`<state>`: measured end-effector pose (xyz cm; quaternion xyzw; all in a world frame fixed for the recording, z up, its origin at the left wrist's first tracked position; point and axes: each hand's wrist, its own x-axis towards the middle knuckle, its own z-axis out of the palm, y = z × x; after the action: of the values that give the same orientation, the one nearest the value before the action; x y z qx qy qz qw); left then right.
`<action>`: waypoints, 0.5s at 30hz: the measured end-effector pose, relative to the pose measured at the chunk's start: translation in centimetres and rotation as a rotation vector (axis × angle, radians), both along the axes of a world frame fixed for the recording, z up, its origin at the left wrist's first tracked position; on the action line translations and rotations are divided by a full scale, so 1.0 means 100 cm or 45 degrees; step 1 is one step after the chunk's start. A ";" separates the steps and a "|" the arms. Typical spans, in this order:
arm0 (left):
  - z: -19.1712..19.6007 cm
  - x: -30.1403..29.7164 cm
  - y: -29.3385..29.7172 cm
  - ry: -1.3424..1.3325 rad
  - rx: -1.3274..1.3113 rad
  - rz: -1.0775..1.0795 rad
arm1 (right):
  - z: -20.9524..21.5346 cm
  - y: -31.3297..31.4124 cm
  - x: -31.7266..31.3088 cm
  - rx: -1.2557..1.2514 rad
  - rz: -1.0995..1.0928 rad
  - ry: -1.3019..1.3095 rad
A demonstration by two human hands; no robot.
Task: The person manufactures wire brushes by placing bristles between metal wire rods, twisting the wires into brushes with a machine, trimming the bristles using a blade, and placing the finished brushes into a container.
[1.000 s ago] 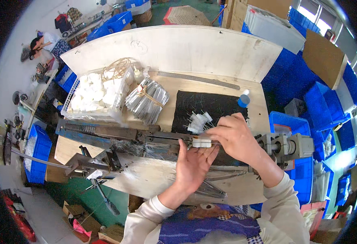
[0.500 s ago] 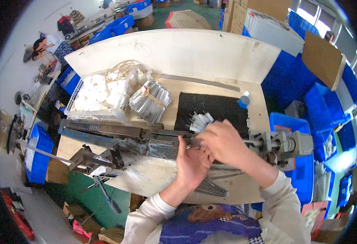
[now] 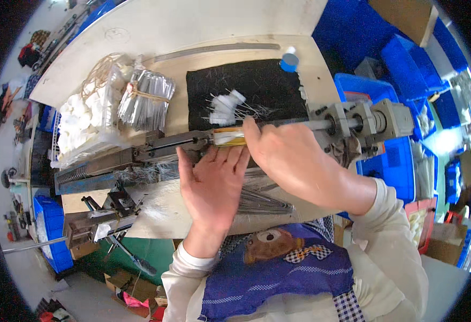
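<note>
My left hand (image 3: 212,185) lies palm up against the near side of a long metal bench machine (image 3: 120,163). Its fingers are stretched out and nothing rests on the palm. Over the machine's middle, my right hand (image 3: 286,150) is closed, with its fingertips at the end of a yellow-edged holder (image 3: 229,136) with a pale strip inside. Whatever the right fingers grip is hidden behind them. Just beyond, white brush-like pieces with thin wire stems (image 3: 225,109) are heaped on a black mat (image 3: 273,80).
A white basket (image 3: 58,139) of white pieces stands at the left, beside a banded bundle of thin metal strips (image 3: 147,99). A blue-and-white bottle (image 3: 289,60) stands at the mat's far corner. Bent wires (image 3: 265,203) lie on the near tabletop. Blue bins (image 3: 388,169) sit at the right.
The view has shifted, so the bench appears higher and farther left. My hands have moved apart; the left one has opened flatter, and the yellow-edged holder now shows between them.
</note>
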<state>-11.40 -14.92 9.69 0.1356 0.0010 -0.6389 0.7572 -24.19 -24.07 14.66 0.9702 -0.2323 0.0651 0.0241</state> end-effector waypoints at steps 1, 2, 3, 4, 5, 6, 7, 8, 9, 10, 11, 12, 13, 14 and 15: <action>0.001 -0.002 -0.001 -0.023 0.037 0.019 | 0.004 -0.004 -0.002 0.104 0.013 0.082; 0.001 -0.002 -0.001 -0.026 0.041 0.001 | 0.002 -0.002 -0.006 0.109 -0.004 0.079; 0.000 -0.002 -0.001 -0.047 0.110 0.005 | -0.002 0.001 -0.013 0.205 0.044 -0.027; -0.002 -0.002 -0.001 -0.068 0.177 0.011 | -0.009 0.005 -0.022 0.300 0.094 -0.133; -0.003 -0.005 -0.001 -0.073 0.170 -0.002 | -0.027 0.011 -0.035 0.479 0.108 -0.308; -0.008 -0.010 0.003 -0.206 0.177 0.021 | -0.037 0.019 -0.048 0.560 0.098 -0.254; -0.014 -0.015 0.004 -0.335 0.185 0.039 | -0.047 0.026 -0.062 0.641 0.081 -0.196; -0.019 -0.022 0.003 -0.334 0.183 0.048 | -0.068 0.034 -0.077 0.737 -0.024 -0.085; -0.023 -0.030 0.001 -0.325 0.193 0.077 | -0.087 0.045 -0.092 0.829 -0.141 0.027; -0.030 -0.035 0.000 -0.317 0.208 0.117 | -0.110 0.054 -0.101 0.828 -0.130 0.033; -0.044 -0.038 0.000 -0.244 0.280 0.065 | -0.128 0.064 -0.111 0.867 -0.177 -0.022; -0.048 -0.042 0.005 -0.236 0.291 0.079 | -0.138 0.069 -0.114 0.913 -0.223 -0.073; -0.050 -0.047 0.011 -0.298 0.331 -0.007 | -0.145 0.068 -0.114 0.922 -0.209 -0.061; -0.051 -0.050 0.017 -0.363 0.367 -0.093 | -0.147 0.064 -0.107 0.920 -0.211 -0.081; -0.037 -0.051 0.026 -0.470 0.220 -0.194 | -0.152 0.057 -0.101 0.919 -0.222 -0.106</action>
<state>-16.48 -12.33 5.98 0.3143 -0.0931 -0.6563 0.6796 -34.30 -18.37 -0.51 0.8893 -0.3229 0.0160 -0.3236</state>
